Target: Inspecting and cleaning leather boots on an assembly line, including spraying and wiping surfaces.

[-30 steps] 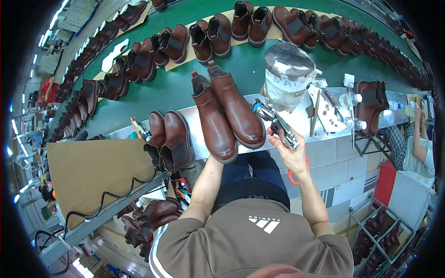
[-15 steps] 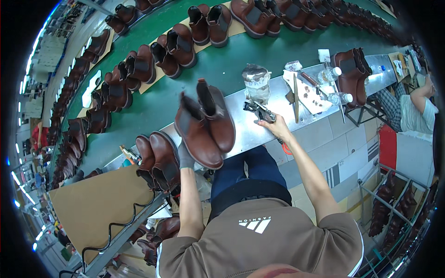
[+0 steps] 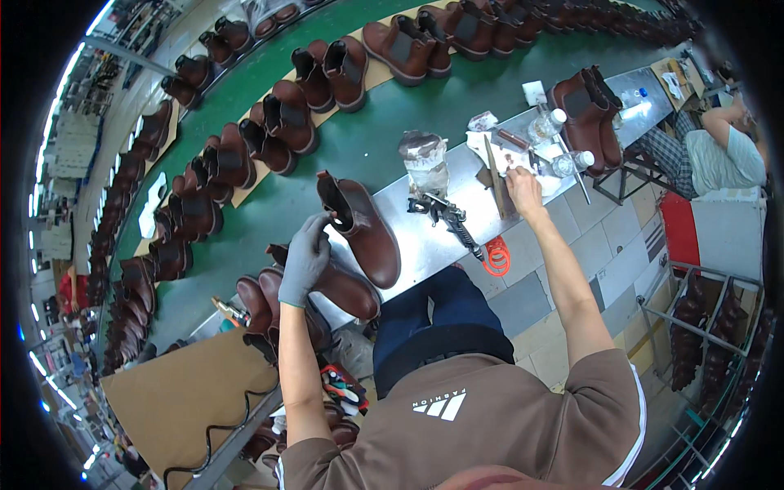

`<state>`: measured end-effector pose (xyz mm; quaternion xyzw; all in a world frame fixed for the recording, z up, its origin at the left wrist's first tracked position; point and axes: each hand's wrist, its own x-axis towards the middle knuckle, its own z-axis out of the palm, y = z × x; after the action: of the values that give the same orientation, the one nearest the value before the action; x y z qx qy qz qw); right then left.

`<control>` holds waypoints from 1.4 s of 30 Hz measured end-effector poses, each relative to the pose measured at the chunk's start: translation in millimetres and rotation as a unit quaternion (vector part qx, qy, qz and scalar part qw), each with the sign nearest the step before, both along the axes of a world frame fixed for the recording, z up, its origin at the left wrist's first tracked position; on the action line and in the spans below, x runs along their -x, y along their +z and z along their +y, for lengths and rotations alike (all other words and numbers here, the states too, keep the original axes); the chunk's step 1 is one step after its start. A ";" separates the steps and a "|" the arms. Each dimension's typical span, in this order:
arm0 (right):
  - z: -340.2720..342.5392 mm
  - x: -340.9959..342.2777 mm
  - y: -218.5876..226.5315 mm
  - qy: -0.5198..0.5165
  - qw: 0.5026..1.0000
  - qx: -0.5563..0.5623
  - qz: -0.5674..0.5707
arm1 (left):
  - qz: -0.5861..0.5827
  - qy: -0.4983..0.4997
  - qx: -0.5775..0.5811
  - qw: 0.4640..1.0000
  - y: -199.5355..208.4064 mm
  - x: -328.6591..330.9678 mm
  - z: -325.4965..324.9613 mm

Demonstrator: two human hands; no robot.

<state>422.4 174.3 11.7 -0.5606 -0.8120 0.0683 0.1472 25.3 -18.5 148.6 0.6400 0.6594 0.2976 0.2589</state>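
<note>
My left hand (image 3: pixel 305 260), in a grey glove, has its fingertips closed on the collar of a brown ankle boot (image 3: pixel 369 237). That boot stands on the metal ledge (image 3: pixel 420 245). Its partner, a second brown boot (image 3: pixel 349 292), lies tilted beside it, partly hidden under my left hand and wrist. My bare right hand (image 3: pixel 523 192) is over a stained white sheet (image 3: pixel 549 184), fingers bent together beside a long flat stick (image 3: pixel 495 175). Whatever is between those fingers is hidden. A spray gun (image 3: pixel 447 219) with an orange coiled hose (image 3: pixel 496 257) lies nearer me on the ledge.
A plastic-wrapped container (image 3: pixel 425 163) and clear bottles (image 3: pixel 545 126) stand along the ledge. Another boot pair (image 3: pixel 581 118) is at the right. Rows of boots line the green belt (image 3: pixel 343 151). Brown cardboard (image 3: pixel 188 384) sits at lower left. A seated person (image 3: pixel 723 159) is at far right.
My right hand has let go of the spray gun and moved right to the white sheet. The boot pair has come down to the ledge and separated; my left hand has shifted to the collar.
</note>
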 end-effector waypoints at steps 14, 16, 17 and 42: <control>37.3 -22.3 49.1 -0.102 0.980 -0.095 0.139 | -0.095 -0.118 0.101 0.983 -8.3 18.3 29.6; 35.0 -12.7 64.7 -0.117 0.971 -0.121 0.170 | -0.067 -0.123 0.110 0.984 -7.4 17.2 35.8; 33.3 -10.4 73.6 -0.141 0.954 -0.119 0.235 | -0.062 -0.114 0.101 0.986 -11.3 17.9 35.3; 27.1 -38.2 28.6 0.051 0.953 -0.043 0.297 | -0.837 0.107 0.066 0.532 -81.6 -65.1 -6.7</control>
<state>460.7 201.4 40.3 -0.4659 -0.7615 0.2040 0.4018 90.4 -25.3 67.0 0.0035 0.2224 0.6785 0.7001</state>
